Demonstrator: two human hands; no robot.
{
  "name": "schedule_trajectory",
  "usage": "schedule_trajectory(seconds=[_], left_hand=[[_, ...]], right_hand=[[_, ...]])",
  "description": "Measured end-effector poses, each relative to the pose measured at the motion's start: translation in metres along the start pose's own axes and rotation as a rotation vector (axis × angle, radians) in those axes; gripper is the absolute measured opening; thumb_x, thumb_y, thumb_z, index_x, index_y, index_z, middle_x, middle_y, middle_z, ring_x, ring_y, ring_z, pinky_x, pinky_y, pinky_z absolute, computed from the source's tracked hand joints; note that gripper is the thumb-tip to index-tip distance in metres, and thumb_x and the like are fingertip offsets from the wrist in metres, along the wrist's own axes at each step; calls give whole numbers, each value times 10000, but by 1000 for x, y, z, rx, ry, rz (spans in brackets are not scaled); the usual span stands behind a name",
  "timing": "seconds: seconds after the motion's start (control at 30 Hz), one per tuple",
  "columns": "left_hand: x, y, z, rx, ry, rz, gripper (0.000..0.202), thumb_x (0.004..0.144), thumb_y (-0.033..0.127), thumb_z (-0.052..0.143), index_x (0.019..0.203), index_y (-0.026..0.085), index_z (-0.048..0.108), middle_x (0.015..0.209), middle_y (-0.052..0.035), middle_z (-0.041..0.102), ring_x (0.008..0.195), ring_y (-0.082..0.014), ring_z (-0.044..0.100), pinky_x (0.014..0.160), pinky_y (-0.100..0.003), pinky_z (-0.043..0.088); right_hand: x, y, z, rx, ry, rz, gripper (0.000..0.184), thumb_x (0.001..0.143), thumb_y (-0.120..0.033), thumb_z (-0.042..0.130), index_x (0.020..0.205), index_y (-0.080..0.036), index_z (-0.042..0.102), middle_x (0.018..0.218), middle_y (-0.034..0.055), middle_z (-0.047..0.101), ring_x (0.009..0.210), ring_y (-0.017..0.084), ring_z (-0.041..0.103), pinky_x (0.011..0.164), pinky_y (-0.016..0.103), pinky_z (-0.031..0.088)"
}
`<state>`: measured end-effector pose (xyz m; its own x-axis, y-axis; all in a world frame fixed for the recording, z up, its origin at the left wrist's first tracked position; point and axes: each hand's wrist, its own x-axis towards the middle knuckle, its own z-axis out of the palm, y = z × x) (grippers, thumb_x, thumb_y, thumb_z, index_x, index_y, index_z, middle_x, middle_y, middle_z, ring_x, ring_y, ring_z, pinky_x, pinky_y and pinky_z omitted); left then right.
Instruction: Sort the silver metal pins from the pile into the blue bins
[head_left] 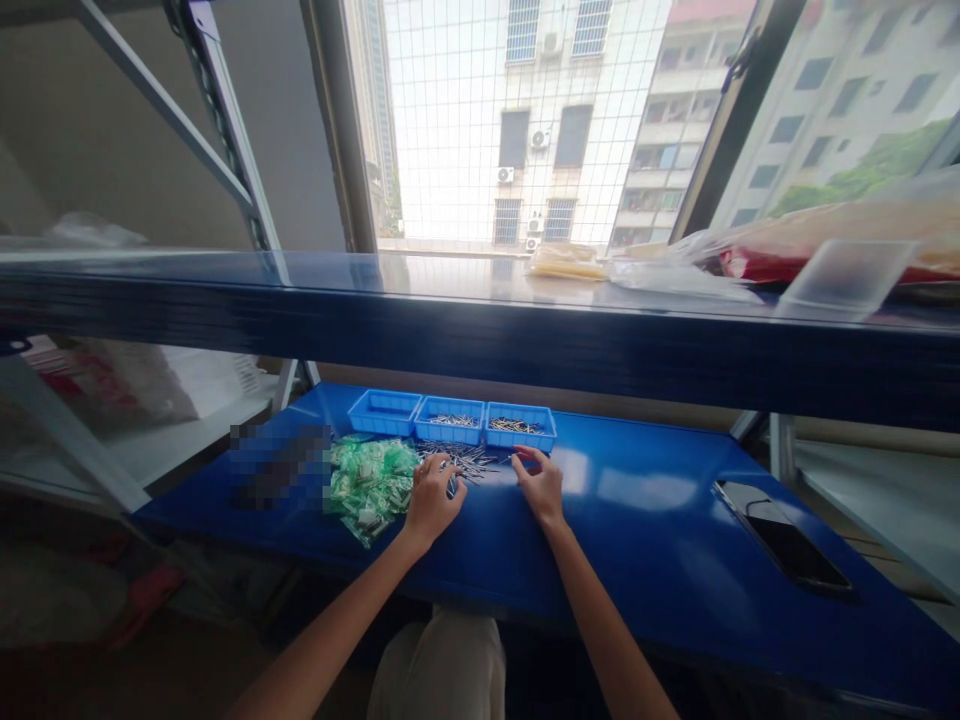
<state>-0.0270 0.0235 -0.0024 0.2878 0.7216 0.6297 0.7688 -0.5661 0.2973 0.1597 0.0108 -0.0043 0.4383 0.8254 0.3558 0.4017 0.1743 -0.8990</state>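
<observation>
A loose heap of thin metal pins (471, 460), like nails or screws, lies on the blue table. At its near side is my left hand (435, 500), fingers curled, with some pins showing between thumb and fingers. My right hand (541, 488) is at the heap's right end, thumb and forefinger pinched together on what looks like one thin pin. Behind the heap stand three blue bins in a row: the left bin (384, 412) shows no pins, the middle bin (448, 434) holds silvery pins, and the right bin (520, 440) holds darker, brassy ones. Green-tinted plastic bags (371, 475) with small metal pieces lie left of my left hand.
A phone (784, 538) lies on the right of the blue table (637, 560). Above the bins runs a blue shelf edge (480, 335), carrying plastic bags (675, 275) and a translucent container (851, 280). A blurred dark patch lies at the table's left.
</observation>
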Motion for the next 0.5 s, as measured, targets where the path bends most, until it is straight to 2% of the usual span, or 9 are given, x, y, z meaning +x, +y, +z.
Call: schedule_trajectory(seconds=[0.13,0.27,0.4,0.5], left_hand=[[-2,4,-6,-26,3,31,109,803,178,416,810,180,525,847,-43,536,859,-196,506,811,-372,391],[-4,6,-10,-37,-3,71,104,831,211,404,843,181,503,846,-36,538,864,-191,498,814,-359,379],[-5,7,-12,-45,-42,124,165,865,287,401,919,200,529,926,-37,556,933,-194,499,854,-367,362],[-5,7,-11,-43,-41,135,191,868,311,412,968,211,540,966,-40,557,965,-194,499,858,-362,368]], right_hand=[[-4,-11,0,257,-34,74,445,665,-429,583,1003,-141,606,802,63,647,420,93,502,375,218,396],[-6,-13,-1,360,-104,158,409,629,-427,616,902,-125,650,732,59,642,404,77,470,326,186,307],[-7,-11,3,345,-234,129,343,622,-419,641,813,-136,673,598,24,624,400,79,461,347,188,331],[-10,-11,8,340,-304,79,307,632,-407,647,798,-150,679,614,21,638,400,74,466,374,198,378]])
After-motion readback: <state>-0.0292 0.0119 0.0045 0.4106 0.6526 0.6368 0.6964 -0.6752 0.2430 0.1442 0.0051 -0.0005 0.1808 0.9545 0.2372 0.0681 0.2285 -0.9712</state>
